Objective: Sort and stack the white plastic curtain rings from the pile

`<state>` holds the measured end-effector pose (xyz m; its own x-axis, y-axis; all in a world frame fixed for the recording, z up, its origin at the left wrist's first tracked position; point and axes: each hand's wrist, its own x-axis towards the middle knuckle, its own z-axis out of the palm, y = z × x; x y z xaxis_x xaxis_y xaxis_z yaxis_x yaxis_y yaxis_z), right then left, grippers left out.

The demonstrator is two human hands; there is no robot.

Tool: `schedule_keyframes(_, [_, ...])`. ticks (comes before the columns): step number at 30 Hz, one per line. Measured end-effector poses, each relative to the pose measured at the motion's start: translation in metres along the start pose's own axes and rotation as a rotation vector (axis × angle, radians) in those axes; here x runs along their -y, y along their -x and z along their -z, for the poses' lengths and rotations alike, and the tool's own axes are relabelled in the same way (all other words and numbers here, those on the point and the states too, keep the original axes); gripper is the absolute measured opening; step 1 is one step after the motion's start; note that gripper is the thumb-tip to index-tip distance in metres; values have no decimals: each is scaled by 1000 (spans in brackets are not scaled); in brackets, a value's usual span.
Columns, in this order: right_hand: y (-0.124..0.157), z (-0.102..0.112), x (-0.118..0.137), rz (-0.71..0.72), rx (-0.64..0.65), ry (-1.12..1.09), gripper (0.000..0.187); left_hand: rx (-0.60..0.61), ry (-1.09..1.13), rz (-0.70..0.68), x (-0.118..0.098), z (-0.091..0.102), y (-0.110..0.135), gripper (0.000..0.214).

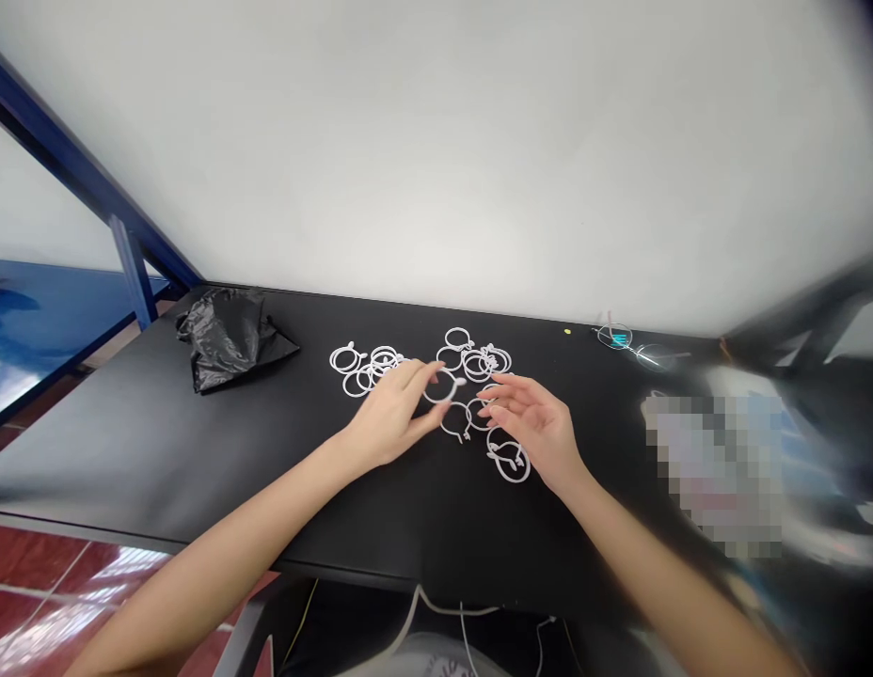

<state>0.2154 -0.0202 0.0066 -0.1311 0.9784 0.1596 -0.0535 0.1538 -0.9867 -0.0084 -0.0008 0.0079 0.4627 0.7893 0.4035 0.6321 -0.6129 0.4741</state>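
My left hand is closed, pinching a white plastic ring between thumb and fingers just above the black table. This ring has a small tab at its edge. To its right, my right hand is open, fingers loosely apart and palm turned inward, with nothing visibly held. More thin white rings lie loose around both hands: a cluster left of my left hand, another cluster behind the hands, and a few overlapping rings by my right hand. Some show an opening with small ends. My fingers hide parts of several rings.
A crumpled black plastic bag sits at the table's left. Eyeglasses with a turquoise mark lie at the back right, near a yellow speck. A blurred, pixelated plastic package is on the right. A white wall stands behind.
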Motion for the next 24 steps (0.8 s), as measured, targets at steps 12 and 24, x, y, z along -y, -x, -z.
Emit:
schedule_keyframes(12, [0,-2,-1,40,-82,122,18,-3,-678,312,54,16,0,37])
schedule_keyframes(24, [2,3,-8,457,429,848,15,43,-703,338,52,10,3,48])
